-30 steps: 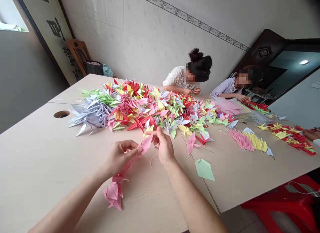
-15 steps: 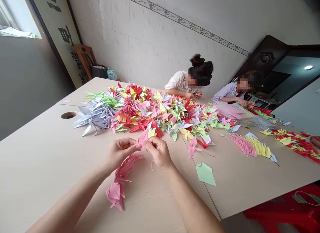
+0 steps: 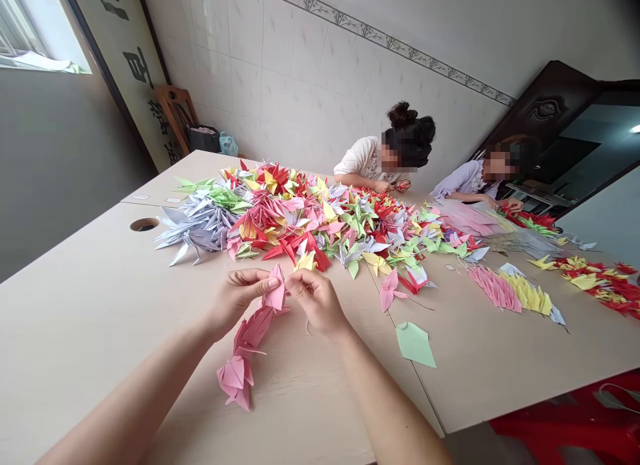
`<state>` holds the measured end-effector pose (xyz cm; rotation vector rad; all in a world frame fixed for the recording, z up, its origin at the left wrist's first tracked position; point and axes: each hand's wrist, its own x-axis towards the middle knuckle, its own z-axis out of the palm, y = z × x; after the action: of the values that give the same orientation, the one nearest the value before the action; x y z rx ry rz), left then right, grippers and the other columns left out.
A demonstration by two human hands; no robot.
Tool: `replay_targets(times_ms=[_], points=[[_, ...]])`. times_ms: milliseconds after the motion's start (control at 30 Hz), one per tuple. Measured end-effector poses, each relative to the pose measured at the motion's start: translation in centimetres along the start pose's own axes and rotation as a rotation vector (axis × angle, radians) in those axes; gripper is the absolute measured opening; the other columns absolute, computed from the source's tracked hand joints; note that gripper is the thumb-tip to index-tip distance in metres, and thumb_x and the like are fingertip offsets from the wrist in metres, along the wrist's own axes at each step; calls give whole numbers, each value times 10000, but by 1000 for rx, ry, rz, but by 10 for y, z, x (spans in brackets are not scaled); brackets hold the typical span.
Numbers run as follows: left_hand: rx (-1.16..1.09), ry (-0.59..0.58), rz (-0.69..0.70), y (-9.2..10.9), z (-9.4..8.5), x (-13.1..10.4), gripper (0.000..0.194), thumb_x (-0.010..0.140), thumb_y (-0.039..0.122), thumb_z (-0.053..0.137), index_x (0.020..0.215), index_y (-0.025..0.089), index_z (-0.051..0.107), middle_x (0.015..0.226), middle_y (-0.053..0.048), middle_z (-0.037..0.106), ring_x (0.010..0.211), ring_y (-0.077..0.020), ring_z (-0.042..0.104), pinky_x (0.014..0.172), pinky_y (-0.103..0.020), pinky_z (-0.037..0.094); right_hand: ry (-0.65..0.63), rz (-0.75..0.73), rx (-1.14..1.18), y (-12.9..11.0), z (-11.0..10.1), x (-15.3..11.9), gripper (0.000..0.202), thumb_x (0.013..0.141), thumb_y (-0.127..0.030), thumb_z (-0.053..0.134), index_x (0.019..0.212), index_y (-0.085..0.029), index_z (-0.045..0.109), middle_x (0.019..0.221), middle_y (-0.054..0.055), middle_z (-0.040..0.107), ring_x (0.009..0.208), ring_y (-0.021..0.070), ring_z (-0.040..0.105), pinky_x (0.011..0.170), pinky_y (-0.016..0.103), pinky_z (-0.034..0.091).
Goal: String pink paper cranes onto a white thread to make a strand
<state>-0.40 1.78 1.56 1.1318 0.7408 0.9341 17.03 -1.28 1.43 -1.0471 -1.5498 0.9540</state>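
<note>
A folded pink paper crane (image 3: 275,292) is pinched upright between the thumb and fingers of my left hand (image 3: 245,294). At its right edge, the fingertips of my right hand (image 3: 313,298) are pinched together; what lies between them is too small to make out. A thin thread (image 3: 308,329) dangles below my right hand. Under my left hand, a string of pink paper cranes (image 3: 250,335) trails down the table toward me. To the right lie a loose pink crane (image 3: 389,292) with a thread and a green sheet of paper (image 3: 416,344).
A large heap of colourful paper cranes (image 3: 300,218) covers the table's (image 3: 125,305) far middle. Rows of pink cranes (image 3: 495,290) and yellow cranes (image 3: 530,292) lie to the right. Two people (image 3: 363,157) work across the table. A red stool (image 3: 560,425) stands lower right.
The pink crane has turned more upright in my left hand, and my right fingertips have shifted to its edge. The whole view has shifted slightly.
</note>
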Motion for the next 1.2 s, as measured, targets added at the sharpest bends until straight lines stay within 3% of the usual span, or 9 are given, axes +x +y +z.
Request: replay_targets(times_ms=[167, 300, 533, 633, 767, 867, 1200], points=[[-110, -124, -136, 0, 1, -3, 205, 679, 344, 813, 722, 148, 771, 639, -37, 717, 609, -136, 634, 634, -222, 514, -2, 91, 313, -3, -7, 3, 191, 780, -362, 697, 836, -183, 663, 807, 8, 637, 771, 128, 575, 750, 258, 458], [-167, -120, -175, 0, 1, -3, 221, 649, 323, 838, 747, 135, 778, 662, -57, 732, 622, -147, 648, 665, -246, 540, -103, 154, 447, -2, -7, 2, 180, 734, -283, 752, 876, -204, 674, 830, -6, 652, 765, 118, 581, 733, 253, 476], [-214, -121, -205, -1, 1, -3, 226, 630, 310, 853, 742, 129, 778, 646, -57, 728, 583, -130, 632, 604, -218, 528, -109, 173, 494, 0, -4, 1, 172, 725, -274, 750, 850, -200, 658, 823, -7, 649, 759, 118, 587, 697, 246, 497], [-191, -112, -182, 0, 2, -3, 218, 616, 313, 859, 715, 136, 777, 634, -49, 723, 572, -126, 621, 585, -209, 516, -78, 125, 418, 0, -1, 1, 192, 737, -273, 715, 893, -201, 630, 815, -5, 632, 758, 124, 592, 690, 252, 504], [-34, -81, -126, -2, 2, -3, 207, 669, 323, 820, 773, 148, 781, 680, -56, 735, 607, -139, 629, 597, -215, 503, 67, -69, 74, -2, 3, -2, 296, 766, -188, 624, 1055, -218, 566, 814, -12, 598, 697, 107, 568, 671, 244, 490], [77, -96, -87, -1, 3, -3, 210, 708, 347, 783, 784, 151, 773, 675, -58, 728, 616, -160, 634, 599, -241, 499, 107, -168, -108, -3, 4, -4, 241, 788, -166, 577, 1025, -210, 588, 845, 8, 608, 722, 113, 572, 693, 249, 497], [220, -33, -11, 6, 6, -4, 262, 638, 373, 815, 749, 147, 747, 631, -25, 680, 595, -150, 607, 545, -221, 464, 40, -133, -126, -6, -1, -2, 108, 807, -202, 574, 911, -186, 601, 859, 25, 639, 708, 114, 586, 676, 250, 505]])
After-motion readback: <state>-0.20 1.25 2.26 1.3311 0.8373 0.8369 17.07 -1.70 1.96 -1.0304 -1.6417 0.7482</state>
